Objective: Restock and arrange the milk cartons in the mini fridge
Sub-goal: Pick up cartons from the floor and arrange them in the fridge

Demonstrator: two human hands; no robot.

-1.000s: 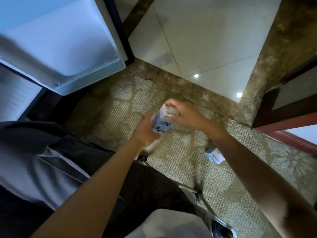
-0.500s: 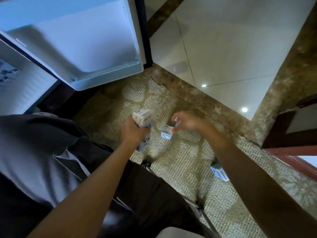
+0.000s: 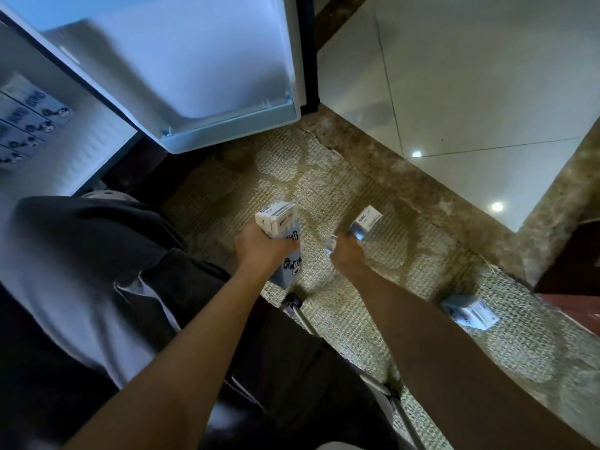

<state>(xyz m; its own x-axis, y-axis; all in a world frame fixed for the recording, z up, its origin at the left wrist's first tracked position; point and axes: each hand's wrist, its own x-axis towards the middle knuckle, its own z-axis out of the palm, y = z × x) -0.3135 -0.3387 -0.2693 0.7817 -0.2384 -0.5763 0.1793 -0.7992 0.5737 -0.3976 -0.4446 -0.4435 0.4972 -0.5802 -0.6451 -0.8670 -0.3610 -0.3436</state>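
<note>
Two milk cartons were in our hands. Our left hand [image 3: 259, 251] was clamped around the middle of the tall carton [image 3: 280, 222], with the fingers wrapped over its printed face. Its long axis ran nearly upright, the top end tilted a little away from us. Our right hand [image 3: 347, 258] gripped the small carton [image 3: 366, 219] at its lower end, and this one leaned to the right. The two cartons were near each other but apart. The mini fridge [image 3: 97, 157] stood open to the upper left of both hands, with a row of cartons [image 3: 27, 123] on its shelf and the fridge door [image 3: 194, 76] swung out above the hands. The left hand was therefore nearer to the shelf, and we judged that the tall carton should go in first. A third carton [image 3: 469, 311] lay on its side on the carpet [image 3: 324, 177], just beside our right forearm
</note>
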